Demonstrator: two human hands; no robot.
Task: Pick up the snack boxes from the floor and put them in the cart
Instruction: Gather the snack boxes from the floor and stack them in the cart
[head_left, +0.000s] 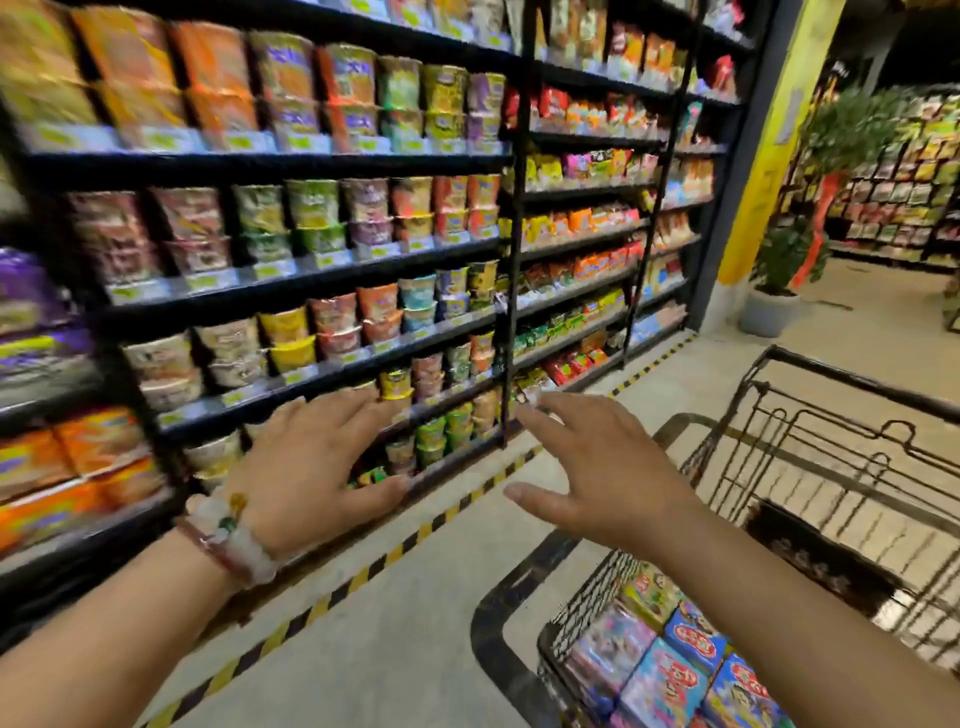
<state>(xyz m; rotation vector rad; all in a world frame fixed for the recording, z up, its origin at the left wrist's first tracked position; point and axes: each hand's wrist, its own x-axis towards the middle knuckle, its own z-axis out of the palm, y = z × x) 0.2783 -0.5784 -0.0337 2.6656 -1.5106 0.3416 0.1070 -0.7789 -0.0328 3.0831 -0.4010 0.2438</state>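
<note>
Several colourful snack boxes (665, 670) lie packed in the wire basket of the black shopping cart (810, 457) at the lower right. My left hand (317, 467), with bead bracelets at the wrist, is stretched out in mid-air with straight spread fingers and holds nothing. My right hand (602, 467) reaches forward above the cart's near end, fingers spread and empty. No snack box shows on the visible strip of floor (415, 597). The picture is blurred by motion.
Tall black shelves (311, 249) full of cup noodles and snack bags run along the left. Yellow-black tape (415, 535) marks the floor at their foot. A yellow pillar (763, 156) and a potted plant (779, 280) stand beyond the cart.
</note>
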